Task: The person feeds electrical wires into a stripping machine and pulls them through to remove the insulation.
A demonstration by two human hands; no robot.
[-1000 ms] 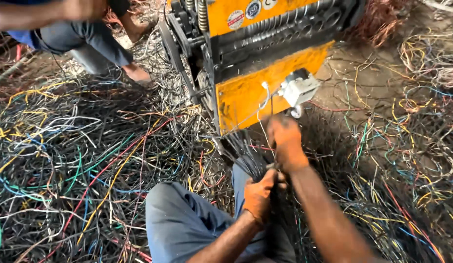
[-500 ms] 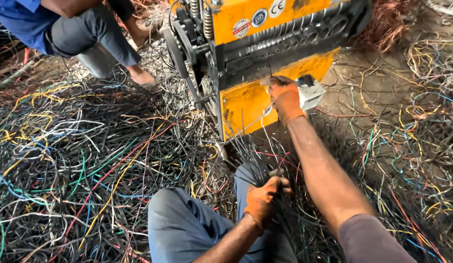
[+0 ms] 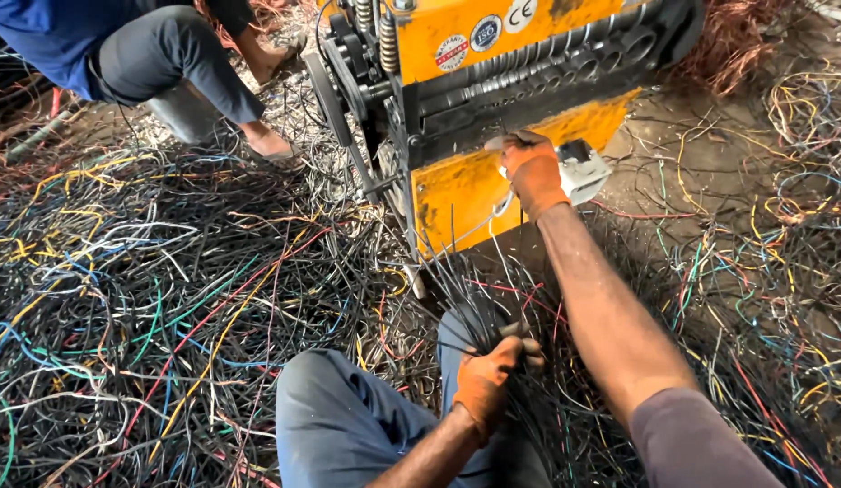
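Now | your left hand (image 3: 489, 378) fist-tight around black wire bundle (image 3: 457, 298) | your right hand (image 3: 532, 168) pinching one wire at yellow stripping machine (image 3: 493, 81)

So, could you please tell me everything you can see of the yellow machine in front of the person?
The yellow machine is a boxy metal unit, its paint scuffed and grimy. Across its front runs a dark row of round feed holes, with coil springs and black wheels on its left end and round stickers above. It stands on dirt amid tangled wires. The right hand, in an orange glove, reaches to the holes with a thin wire; a grey switch box sits behind it.
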